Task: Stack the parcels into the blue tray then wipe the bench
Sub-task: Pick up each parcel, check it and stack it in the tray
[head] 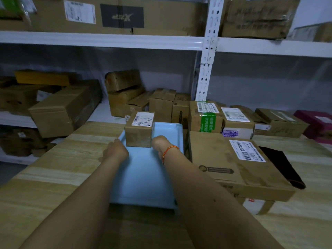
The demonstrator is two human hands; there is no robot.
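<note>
with your left hand [116, 150] and right hand [159, 143] flanking the small parcel [138, 131], grip unclear, square it into the blue tray [143, 177] corner, leaving room.

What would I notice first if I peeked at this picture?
Two bare arms reach to a small brown parcel at the far left of the blue tray, the left hand and right hand on either side. A big flat parcel lies right of it.
</note>
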